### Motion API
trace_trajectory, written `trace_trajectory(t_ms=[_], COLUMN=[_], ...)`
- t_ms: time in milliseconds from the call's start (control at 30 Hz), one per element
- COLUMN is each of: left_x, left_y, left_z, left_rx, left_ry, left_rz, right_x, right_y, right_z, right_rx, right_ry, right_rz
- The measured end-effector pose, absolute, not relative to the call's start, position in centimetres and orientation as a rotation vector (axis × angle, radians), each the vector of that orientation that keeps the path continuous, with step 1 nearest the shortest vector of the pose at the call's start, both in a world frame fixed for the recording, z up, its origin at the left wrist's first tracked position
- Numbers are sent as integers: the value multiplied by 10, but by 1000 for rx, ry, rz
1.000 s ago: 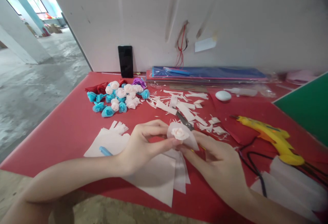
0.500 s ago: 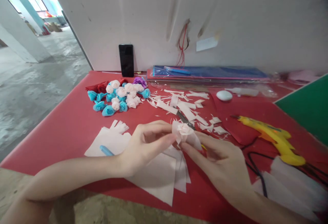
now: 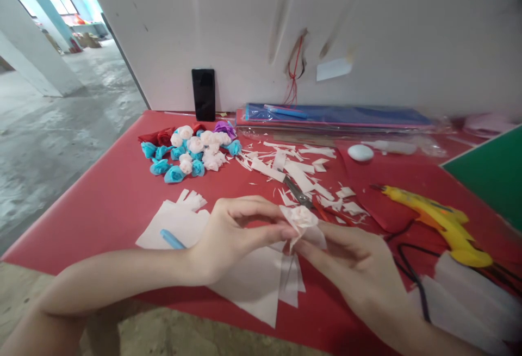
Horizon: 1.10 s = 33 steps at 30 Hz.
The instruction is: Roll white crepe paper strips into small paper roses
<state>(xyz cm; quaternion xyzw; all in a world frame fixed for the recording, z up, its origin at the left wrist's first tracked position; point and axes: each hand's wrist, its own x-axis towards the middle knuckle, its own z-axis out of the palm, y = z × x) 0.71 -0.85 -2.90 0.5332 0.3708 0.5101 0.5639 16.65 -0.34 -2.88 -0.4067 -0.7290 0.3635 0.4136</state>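
A small pale pink paper rose [image 3: 304, 219] is held just above the red table [image 3: 101, 198], near its front edge. My left hand [image 3: 236, 236] pinches its left side between thumb and fingertips. From the right, my right hand [image 3: 354, 263] grips its base, fingers closed around the loose paper tail. Under both hands lie cut sheets of pale paper [image 3: 248, 280] and a blue pen [image 3: 172, 239]. Scissors [image 3: 299, 195] rest right behind the rose.
A pile of finished blue, white, red and purple paper roses [image 3: 190, 152] sits at the back left. Paper scraps [image 3: 293, 168] litter the middle. A yellow glue gun [image 3: 436, 220] with black cord lies right. Phone [image 3: 203, 94], packed paper sheets [image 3: 338, 117], green board [image 3: 489, 174].
The rose has turned between my fingers and shifted slightly to the right and down. Both hands keep their hold. The view has drifted a little.
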Motion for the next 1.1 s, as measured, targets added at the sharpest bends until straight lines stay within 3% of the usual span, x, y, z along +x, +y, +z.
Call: trace_trajectory(t_ms=[200,500,1100], left_x=[7,7,8], left_y=[-9,-8,-13], left_z=[-35,-37,-34], left_rx=[1283,1291,1246], left_ry=[870,804,804], left_rz=[1198,1217,1219], right_x=[166,173,172], right_y=[-6,-6,-6], right_z=[-28,-41,-36], right_rx=[-986,-941,-999], right_ry=[-1845,-1531,-1822], right_rz=[1055,1594,1287])
